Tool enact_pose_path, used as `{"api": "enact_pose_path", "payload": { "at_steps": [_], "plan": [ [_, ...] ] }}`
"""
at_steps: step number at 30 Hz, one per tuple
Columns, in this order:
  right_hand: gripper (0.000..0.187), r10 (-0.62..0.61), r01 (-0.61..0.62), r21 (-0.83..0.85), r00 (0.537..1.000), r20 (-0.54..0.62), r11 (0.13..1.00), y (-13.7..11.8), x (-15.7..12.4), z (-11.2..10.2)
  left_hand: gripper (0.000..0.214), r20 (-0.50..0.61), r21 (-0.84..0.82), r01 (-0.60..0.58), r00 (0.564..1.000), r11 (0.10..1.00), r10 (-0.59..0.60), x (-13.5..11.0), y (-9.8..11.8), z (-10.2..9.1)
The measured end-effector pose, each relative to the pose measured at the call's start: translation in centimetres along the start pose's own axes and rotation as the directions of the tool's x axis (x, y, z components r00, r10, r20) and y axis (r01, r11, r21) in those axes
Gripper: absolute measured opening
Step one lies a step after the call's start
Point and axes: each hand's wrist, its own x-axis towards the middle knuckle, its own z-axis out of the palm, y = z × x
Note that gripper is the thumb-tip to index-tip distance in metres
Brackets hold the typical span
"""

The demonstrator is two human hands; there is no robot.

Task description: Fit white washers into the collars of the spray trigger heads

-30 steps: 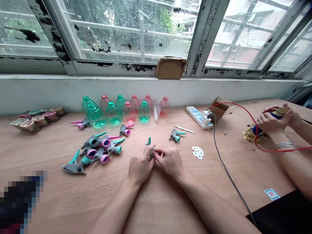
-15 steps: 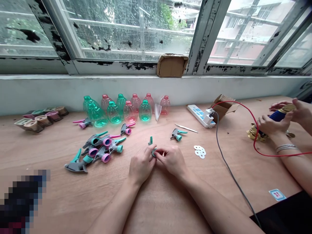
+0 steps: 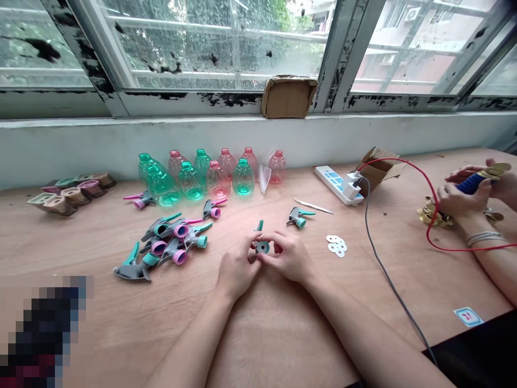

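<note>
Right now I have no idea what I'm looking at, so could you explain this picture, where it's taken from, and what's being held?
There is no machine here: these are a person's two bare hands, seen from a camera worn on their head, looking forward and down. The left hand and right hand hold a small round plastic part between them, over a wooden table. On the table lie plastic spray triggers and, further back, green and pink plastic bottles. At the right, a co-worker's hands hold a blue-and-gold object.
</note>
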Motion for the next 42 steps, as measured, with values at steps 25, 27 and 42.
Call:
{"api": "enact_pose_path", "payload": {
  "at_steps": [25, 27, 42],
  "plan": [
    [0.042, 0.177, -0.257, -0.265, 0.940, -0.292, 0.929, 6.8, 1.5, -3.6, 0.039, -0.153, 0.194, -0.025, 0.987, 0.981, 0.055, 2.4, -0.4, -1.9],
    [0.045, 0.144, -0.207, -0.268, 0.961, -0.236, 0.941, 6.8, 1.4, -3.7, 0.047, -0.146, 0.406, -0.024, 0.985, 0.914, 0.091, 4.1, -1.0, -3.4],
    [0.018, 0.104, -0.146, -0.332, 0.984, -0.141, 0.932, 7.1, 1.9, -2.7, 0.039, 0.044, 0.660, 0.036, 0.995, 0.750, -0.087, 10.3, -4.3, -8.4]
  ]
}}
